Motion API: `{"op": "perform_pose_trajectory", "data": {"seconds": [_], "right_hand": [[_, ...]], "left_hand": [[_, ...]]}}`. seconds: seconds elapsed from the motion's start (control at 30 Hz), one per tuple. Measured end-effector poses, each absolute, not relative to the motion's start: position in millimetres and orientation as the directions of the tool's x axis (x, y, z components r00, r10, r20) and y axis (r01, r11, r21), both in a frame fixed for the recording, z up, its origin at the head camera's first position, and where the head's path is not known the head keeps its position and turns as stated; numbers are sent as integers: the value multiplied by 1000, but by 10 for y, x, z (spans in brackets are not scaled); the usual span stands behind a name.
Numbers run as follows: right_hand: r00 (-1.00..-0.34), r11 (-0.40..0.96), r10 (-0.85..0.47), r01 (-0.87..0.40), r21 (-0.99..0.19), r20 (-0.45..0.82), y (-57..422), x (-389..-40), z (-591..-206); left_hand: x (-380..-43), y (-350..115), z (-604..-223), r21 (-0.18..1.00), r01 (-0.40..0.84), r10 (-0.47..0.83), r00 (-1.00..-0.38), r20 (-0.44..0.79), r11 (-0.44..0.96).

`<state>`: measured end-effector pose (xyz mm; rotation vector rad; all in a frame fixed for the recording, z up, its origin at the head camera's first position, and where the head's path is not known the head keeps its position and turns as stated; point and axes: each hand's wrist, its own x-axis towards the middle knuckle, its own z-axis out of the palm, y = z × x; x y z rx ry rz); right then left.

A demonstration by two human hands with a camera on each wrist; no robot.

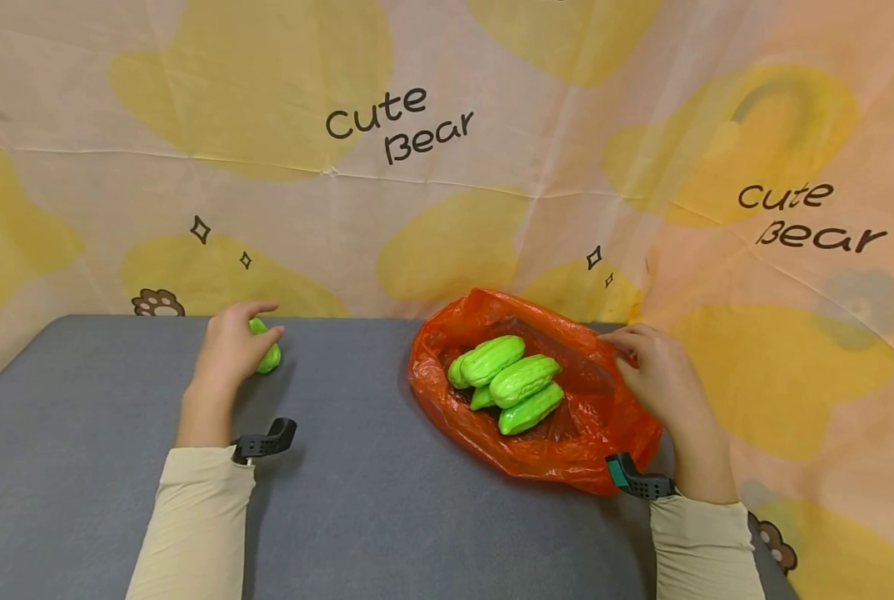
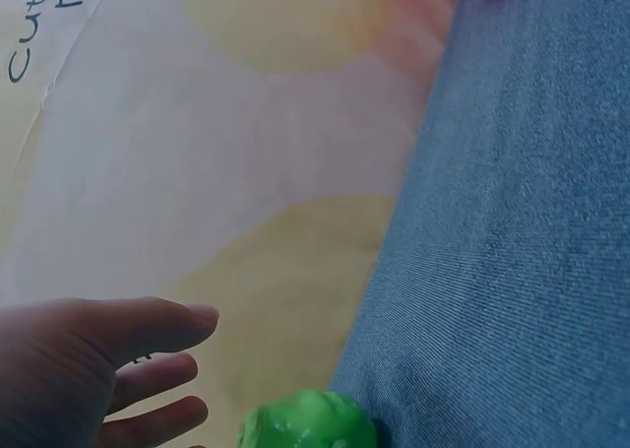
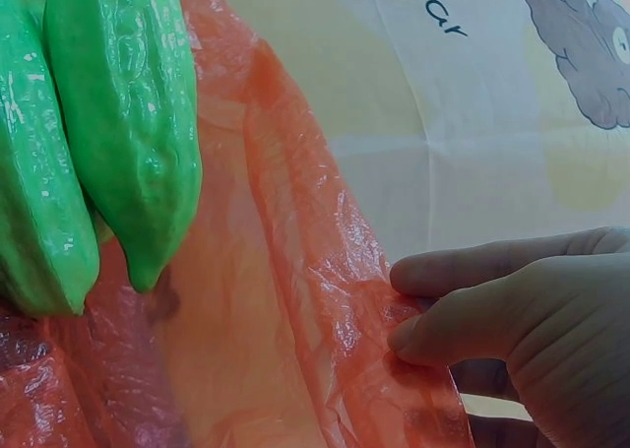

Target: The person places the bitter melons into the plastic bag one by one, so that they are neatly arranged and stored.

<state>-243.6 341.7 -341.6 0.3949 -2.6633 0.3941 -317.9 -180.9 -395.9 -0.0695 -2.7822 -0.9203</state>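
My left hand (image 1: pixel 231 346) is at the far left of the table, thumb and fingers spread apart, right beside a lone green bitter melon (image 1: pixel 270 358). In the left wrist view that bitter melon (image 2: pixel 310 423) shows only its top, with a gap between it and the thumb. On the right, my right hand (image 1: pixel 660 367) pinches the rim of a red plastic bag (image 1: pixel 447 417) between thumb and fingers; the right wrist view shows this grip on the bag (image 3: pixel 345 310) closely. Several bitter melons (image 1: pixel 525 379) lie piled in the wide-mouthed bag.
A grey cloth-covered table (image 1: pixel 372 517) lies under everything. Behind and to the right hangs a printed fabric backdrop (image 1: pixel 432 225) with yellow patches and lettering, close to the bag and the right hand. Dark wrist camera mounts (image 1: pixel 267 442) jut inward from both wrists.
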Motion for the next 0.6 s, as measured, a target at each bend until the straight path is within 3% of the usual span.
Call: {"op": "perform_pose_trajectory", "data": {"seconds": [0.6], "right_hand": [[-876, 924, -215, -326, -201, 432, 3404, -2429, -3408]], "left_hand": [[-3205, -1908, -4067, 577, 36, -93, -977, 192, 816]]}}
